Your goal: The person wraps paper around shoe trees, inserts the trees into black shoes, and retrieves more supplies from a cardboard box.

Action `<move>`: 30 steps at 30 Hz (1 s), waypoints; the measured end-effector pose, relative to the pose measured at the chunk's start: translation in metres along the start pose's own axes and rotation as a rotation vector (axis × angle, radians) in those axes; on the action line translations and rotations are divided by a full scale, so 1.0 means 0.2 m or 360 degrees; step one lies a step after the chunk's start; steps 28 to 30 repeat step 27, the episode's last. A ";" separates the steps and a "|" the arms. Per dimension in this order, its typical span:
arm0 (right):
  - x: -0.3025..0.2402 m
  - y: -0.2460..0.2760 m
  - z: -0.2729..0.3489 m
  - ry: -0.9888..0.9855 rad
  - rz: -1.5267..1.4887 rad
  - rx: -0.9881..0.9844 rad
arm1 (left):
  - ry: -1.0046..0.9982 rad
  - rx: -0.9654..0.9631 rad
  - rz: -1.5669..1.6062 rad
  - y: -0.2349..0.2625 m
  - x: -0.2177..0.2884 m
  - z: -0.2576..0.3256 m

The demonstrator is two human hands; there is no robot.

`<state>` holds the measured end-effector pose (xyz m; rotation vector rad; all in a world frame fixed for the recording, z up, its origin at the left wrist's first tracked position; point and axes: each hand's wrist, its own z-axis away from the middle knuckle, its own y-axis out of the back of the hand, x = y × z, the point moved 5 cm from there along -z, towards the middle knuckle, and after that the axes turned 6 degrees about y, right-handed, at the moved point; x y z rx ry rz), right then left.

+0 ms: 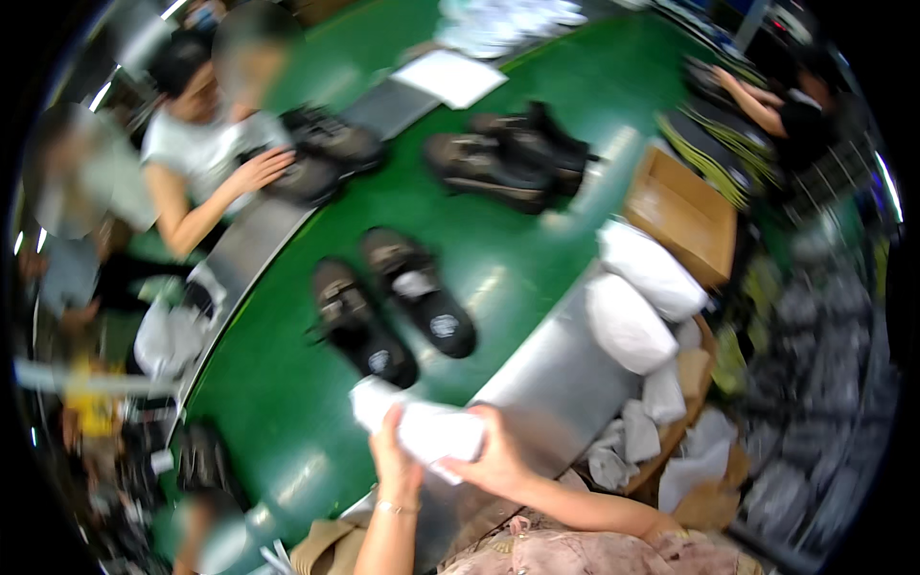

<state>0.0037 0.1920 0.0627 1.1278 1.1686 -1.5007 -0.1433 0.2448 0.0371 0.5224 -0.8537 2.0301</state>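
Between my two hands is a wad of white paper (426,426), slightly blurred. My left hand (393,450) grips its left side, with a thin bracelet at the wrist. My right hand (494,452) closes on its right end. Just beyond lies a pair of dark brown shoes on the green surface: the left shoe (356,321) and the right shoe (419,290), toes pointing away from me. A small white piece (413,284) rests in the right shoe's opening. Neither shoe is touched by my hands.
More dark shoes (503,163) stand farther along the green belt (287,374). A metal ledge (546,383) carries white paper bundles (628,321); an open cardboard box (682,213) is behind them. Across the belt, a person in white handles shoes (321,153); another works at far right.
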 end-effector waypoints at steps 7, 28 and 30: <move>-0.18 0.02 -0.10 0.0058 0.0852 0.0115 | -0.1123 0.0656 -0.1256 0.28 0.54 -0.20; -0.20 -0.75 -0.61 0.0646 0.1982 0.0023 | -0.1474 -0.0099 -0.2772 0.02 0.88 -0.71; -0.20 -0.75 -0.61 0.0646 0.1982 0.0023 | -0.1474 -0.0099 -0.2772 0.02 0.88 -0.71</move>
